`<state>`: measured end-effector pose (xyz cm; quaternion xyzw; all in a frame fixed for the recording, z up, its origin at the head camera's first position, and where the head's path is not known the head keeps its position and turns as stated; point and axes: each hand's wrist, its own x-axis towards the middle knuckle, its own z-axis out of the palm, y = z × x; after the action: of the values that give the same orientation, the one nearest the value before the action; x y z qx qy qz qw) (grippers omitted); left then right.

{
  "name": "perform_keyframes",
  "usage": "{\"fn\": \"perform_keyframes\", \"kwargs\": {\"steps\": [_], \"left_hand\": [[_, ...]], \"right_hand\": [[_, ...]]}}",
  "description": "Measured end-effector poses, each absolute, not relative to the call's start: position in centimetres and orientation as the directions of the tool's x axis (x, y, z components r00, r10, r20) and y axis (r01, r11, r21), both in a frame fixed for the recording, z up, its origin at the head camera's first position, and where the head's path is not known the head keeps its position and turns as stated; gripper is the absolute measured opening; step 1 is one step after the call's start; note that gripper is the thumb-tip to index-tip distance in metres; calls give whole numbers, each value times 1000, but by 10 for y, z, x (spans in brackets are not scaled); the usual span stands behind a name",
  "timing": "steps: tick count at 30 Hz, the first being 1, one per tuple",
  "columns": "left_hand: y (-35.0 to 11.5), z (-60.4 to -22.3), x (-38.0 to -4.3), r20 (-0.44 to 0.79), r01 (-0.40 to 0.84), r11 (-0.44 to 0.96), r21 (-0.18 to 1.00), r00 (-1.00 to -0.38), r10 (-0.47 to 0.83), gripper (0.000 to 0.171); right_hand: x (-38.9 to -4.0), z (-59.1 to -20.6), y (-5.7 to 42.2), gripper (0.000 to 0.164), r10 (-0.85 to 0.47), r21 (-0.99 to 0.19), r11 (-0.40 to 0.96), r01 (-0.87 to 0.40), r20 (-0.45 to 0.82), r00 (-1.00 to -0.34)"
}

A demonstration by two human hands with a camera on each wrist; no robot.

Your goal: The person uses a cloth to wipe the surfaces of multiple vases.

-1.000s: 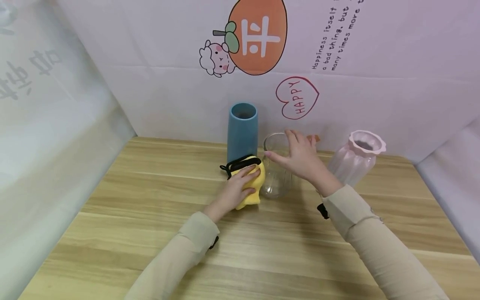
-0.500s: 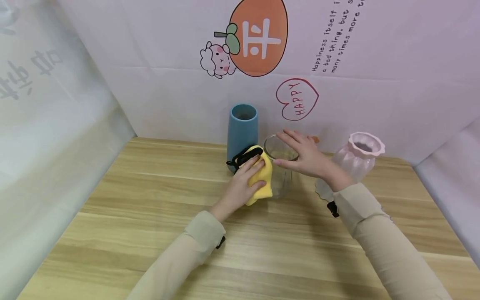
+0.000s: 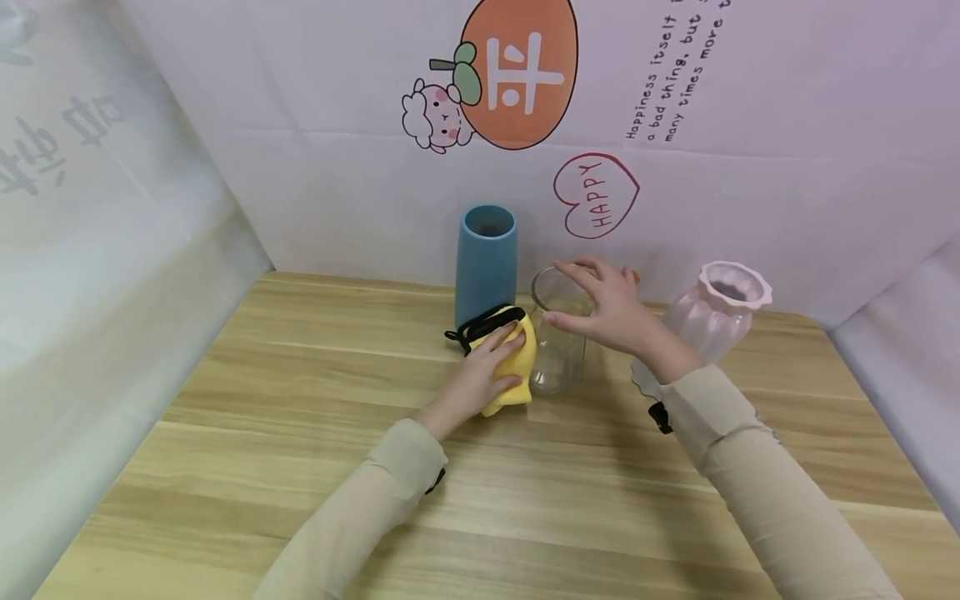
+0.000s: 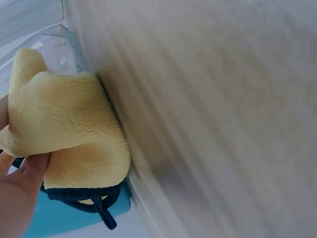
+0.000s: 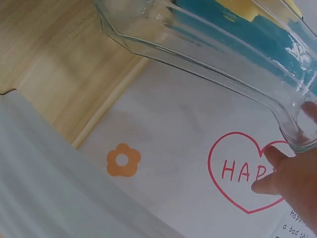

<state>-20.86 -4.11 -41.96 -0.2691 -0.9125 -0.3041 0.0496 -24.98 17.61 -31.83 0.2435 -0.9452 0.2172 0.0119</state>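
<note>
A folded yellow fleecy cloth (image 3: 526, 358) with black trim and a black loop is gripped in my left hand (image 3: 474, 382). It lies against the left side of a clear glass vase (image 3: 553, 358), which stands upright. My right hand (image 3: 611, 310) holds that vase at its rim, thumb toward the front and the other fingers spread over the far side. The left wrist view shows the cloth (image 4: 64, 114) doubled over beside the glass, low near the tabletop. In the right wrist view the ribbed glass side of the vase (image 5: 198, 52) shows the cloth's yellow through it.
Just behind the cloth stands a tall blue vase (image 3: 486, 267). A pink fluted vase (image 3: 708, 321) stands to the right, partly behind the right forearm. The wooden table (image 3: 300, 417) meets a white printed backdrop (image 3: 337, 192) behind, with white cloth at both sides.
The left hand with the cloth went up and right along the glass, then came slightly back down and left. The right hand shifted a little at the rim.
</note>
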Motion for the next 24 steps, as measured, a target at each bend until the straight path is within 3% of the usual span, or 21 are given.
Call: {"fn": "perform_keyframes", "kwargs": {"steps": [10, 19, 24], "left_hand": [[-48, -421, -207, 176, 492, 686, 535, -860, 480, 61], [-51, -418, -204, 309, 507, 595, 624, -859, 409, 57], [-56, -410, -200, 323, 499, 586, 638, -865, 384, 55]], "right_hand": [[-248, -314, 175, 83, -411, -382, 823, -421, 111, -905], [-249, -312, 173, 85, -371, -369, 847, -383, 106, -922], [-249, -311, 171, 85, -357, -366, 854, -370, 106, -928]]}}
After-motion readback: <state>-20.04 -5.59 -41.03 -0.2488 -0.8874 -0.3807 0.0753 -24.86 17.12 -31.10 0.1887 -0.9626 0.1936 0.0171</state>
